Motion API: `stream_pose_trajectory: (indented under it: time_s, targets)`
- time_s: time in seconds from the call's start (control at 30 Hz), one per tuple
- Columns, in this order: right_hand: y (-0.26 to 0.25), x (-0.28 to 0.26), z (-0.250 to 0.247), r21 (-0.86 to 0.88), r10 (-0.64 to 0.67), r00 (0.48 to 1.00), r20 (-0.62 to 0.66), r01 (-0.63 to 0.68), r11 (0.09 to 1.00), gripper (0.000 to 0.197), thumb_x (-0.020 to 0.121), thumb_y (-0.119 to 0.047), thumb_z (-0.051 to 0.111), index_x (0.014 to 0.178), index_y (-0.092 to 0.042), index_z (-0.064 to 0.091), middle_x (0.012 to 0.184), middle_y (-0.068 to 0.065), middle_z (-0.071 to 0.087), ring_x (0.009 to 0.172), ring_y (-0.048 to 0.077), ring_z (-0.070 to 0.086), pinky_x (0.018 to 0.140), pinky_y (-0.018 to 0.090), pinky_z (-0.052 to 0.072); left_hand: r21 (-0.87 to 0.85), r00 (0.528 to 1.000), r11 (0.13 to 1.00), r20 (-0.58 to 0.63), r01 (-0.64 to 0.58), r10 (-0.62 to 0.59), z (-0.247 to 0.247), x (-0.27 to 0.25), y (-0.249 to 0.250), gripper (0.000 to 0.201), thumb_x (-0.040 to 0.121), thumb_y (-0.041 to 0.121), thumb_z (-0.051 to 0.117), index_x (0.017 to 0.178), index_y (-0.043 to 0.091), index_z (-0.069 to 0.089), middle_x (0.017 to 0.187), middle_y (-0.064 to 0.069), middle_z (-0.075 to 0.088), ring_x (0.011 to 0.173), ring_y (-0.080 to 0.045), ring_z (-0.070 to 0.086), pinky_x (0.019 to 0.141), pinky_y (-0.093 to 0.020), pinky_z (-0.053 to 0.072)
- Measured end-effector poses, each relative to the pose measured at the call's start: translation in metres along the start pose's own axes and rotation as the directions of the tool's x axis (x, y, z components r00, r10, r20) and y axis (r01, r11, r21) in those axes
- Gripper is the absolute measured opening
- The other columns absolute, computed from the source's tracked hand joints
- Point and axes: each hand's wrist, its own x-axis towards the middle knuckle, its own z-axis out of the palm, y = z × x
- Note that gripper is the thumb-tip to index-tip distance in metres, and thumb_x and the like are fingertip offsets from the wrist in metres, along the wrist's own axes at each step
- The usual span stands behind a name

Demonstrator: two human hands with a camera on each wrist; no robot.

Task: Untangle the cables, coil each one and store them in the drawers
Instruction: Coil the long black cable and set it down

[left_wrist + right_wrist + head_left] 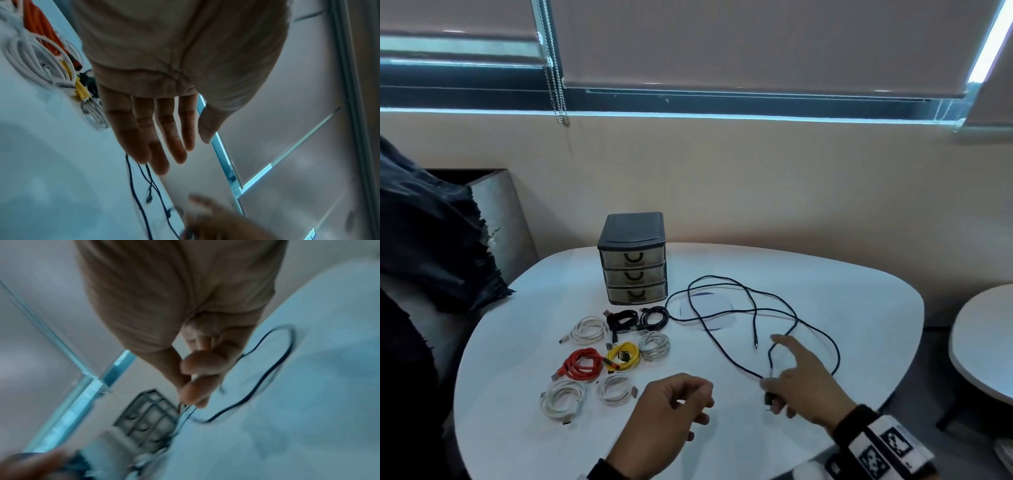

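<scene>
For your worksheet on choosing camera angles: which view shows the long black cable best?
The head view: the whole long black cable lies in loose loops on the white table, one end held by the right hand. The left wrist view shows only a few strands, the right wrist view one blurred loop.

A drawer unit is positioned toward the rear of the counter, left of centre, with three drawers stacked one above another. Directly in front of it, a group of coiled cables is laid in rows on the counter. To the right of the unit and the coils, one uncoiled cable is spread in loose overlapping loops. A second counter is located at the far right, well apart.
</scene>
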Motion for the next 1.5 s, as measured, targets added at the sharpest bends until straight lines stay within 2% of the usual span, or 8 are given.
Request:
stream_pose_trajectory:
  time_s: [0.1,0.2,0.5,0.73,0.93,1.07,1.33,1.5]
  targets:
    - [-0.035,-0.005,0.040,0.096,-0.142,0.988,0.059,0.136,0.986,0.010,0.088,-0.009,0.067,0.097,-0.004,0.064,0.069,0.015,0.073,0.052,0.020,0.066,0.045,0.023,0.042,-0.024,0.999,1.000,0.042,0.012,-0.011,0.005,0.018,0.000,0.021,0.099,0.031,0.053,0.099,0.024,0.073,0.086,0.005,0.075,0.078,-0.015,0.073,0.063,-0.027,0.054]
    - [-0.054,0.006,0.068,-0.080,-0.305,0.949,0.075,0.311,0.947,0.022,0.095,-0.023,0.054,0.080,-0.013,0.068,0.075,0.002,0.074,0.064,0.015,0.070,0.054,0.028,0.051,-0.025,0.999,0.999,0.038,-0.037,0.038,-0.007,0.040,-0.001,0.028,0.101,0.029,0.049,0.091,0.020,0.074,0.073,0.005,0.069,0.069,-0.019,0.070,0.058,-0.028,0.050]
    - [-0.093,0.052,0.092,-0.460,-0.546,0.837,0.037,0.499,0.734,0.019,0.096,-0.037,0.045,0.112,-0.038,0.056,0.099,-0.016,0.065,0.091,0.001,0.054,0.084,0.023,0.046,0.459,0.970,0.858,0.036,-0.228,0.239,-0.073,0.088,0.005,0.026,0.099,0.029,0.052,0.085,0.032,0.073,0.069,0.011,0.069,0.054,-0.004,0.060,0.053,-0.017,0.047]
    - [-0.101,0.078,0.093,-0.578,-0.680,0.733,0.032,0.569,0.585,0.019,0.090,-0.042,0.052,0.084,-0.036,0.069,0.085,-0.015,0.057,0.084,0.012,0.053,0.073,0.032,0.049,0.407,0.976,0.888,0.051,-0.214,0.211,-0.092,0.101,0.005,0.030,0.103,0.026,0.042,0.080,0.021,0.062,0.073,0.002,0.068,0.067,-0.009,0.060,0.066,-0.024,0.045]
    - [-0.092,0.078,0.090,-0.303,-0.560,0.817,0.141,0.574,0.761,0.008,0.094,-0.040,0.057,0.090,-0.033,0.059,0.080,-0.013,0.067,0.080,0.007,0.062,0.072,0.031,0.051,0.368,0.957,0.886,0.045,-0.282,0.286,-0.092,0.102,0.004,0.020,0.098,0.028,0.054,0.081,0.023,0.060,0.059,0.010,0.051,0.054,-0.004,0.044,0.055,-0.024,0.037]
    - [-0.089,0.080,0.078,-0.142,-0.544,0.834,0.087,0.551,0.822,0.015,0.092,-0.030,0.064,0.084,-0.041,0.070,0.073,-0.020,0.067,0.067,0.006,0.061,0.059,0.015,0.046,0.278,0.932,0.909,-0.100,-0.310,0.348,-0.108,0.100,0.018,0.017,0.091,0.030,0.064,0.077,0.022,0.069,0.066,0.008,0.066,0.055,-0.003,0.052,0.053,-0.022,0.044]
    - [-0.091,0.078,0.070,0.022,-0.559,0.825,0.076,0.559,0.829,0.018,0.084,-0.022,0.074,0.085,-0.040,0.077,0.077,-0.026,0.071,0.073,-0.002,0.066,0.064,0.007,0.046,0.185,0.962,0.951,0.167,-0.246,0.217,-0.108,0.095,0.000,0.019,0.092,0.034,0.061,0.087,0.022,0.074,0.076,-0.004,0.075,0.074,-0.019,0.071,0.080,-0.043,0.056]
    - [-0.086,0.083,0.072,-0.063,-0.609,0.793,0.017,0.609,0.791,0.016,0.086,-0.031,0.070,0.091,-0.045,0.076,0.071,-0.022,0.067,0.067,0.013,0.063,0.062,0.021,0.049,0.044,0.924,0.959,0.283,-0.278,0.255,-0.108,0.086,0.005,0.028,0.095,0.036,0.056,0.079,0.017,0.069,0.074,-0.003,0.073,0.080,-0.020,0.070,0.076,-0.034,0.052]
